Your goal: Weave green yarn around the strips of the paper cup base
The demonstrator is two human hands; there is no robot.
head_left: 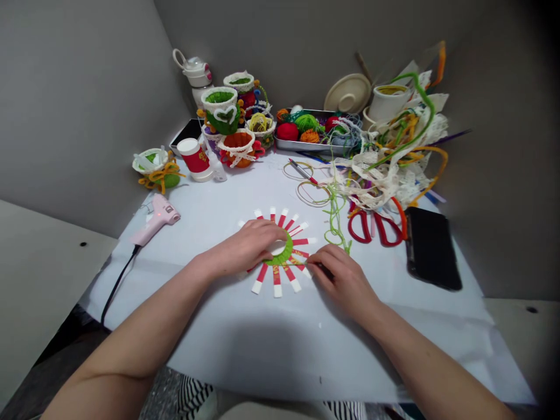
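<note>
A paper cup cut into red and white strips [280, 274] lies flattened like a sunburst on the white table [245, 332]. Green yarn [284, 255] is woven round its centre. My left hand [251, 245] rests flat on the centre and left side, fingers stretched out, pressing it down. My right hand [339, 274] sits at the right side of the strips, fingers pinched on the green yarn strand, which trails up towards loose green yarn [336, 219].
A pink glue gun [155, 220] with a black cord lies at the left. Red scissors [375, 226] and a black phone [431, 248] lie at the right. Finished yarn baskets [231, 125], a tray of yarn balls [312, 129], lace and pipe cleaners [398, 163] crowd the back.
</note>
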